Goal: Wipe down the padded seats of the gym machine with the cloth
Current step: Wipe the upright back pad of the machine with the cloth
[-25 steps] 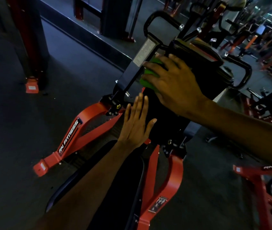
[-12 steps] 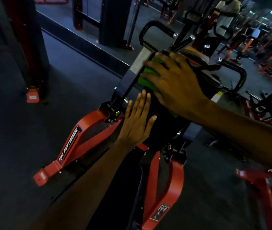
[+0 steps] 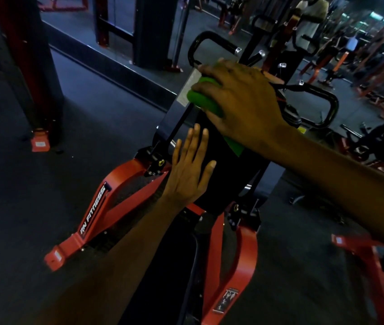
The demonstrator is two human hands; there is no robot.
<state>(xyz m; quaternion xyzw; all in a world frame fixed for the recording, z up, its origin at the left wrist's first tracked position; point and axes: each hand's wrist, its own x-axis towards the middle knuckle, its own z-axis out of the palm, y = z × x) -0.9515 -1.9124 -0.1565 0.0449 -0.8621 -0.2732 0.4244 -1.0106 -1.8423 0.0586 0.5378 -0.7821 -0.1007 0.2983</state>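
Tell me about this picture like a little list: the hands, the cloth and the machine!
Right hand: holds the cloth against the top of the pad
Left hand: flat on the pad, fingers straight
Cloth: green, bunched under the right hand
Pad: black, sloping
Frame: red, standing on a dark floor
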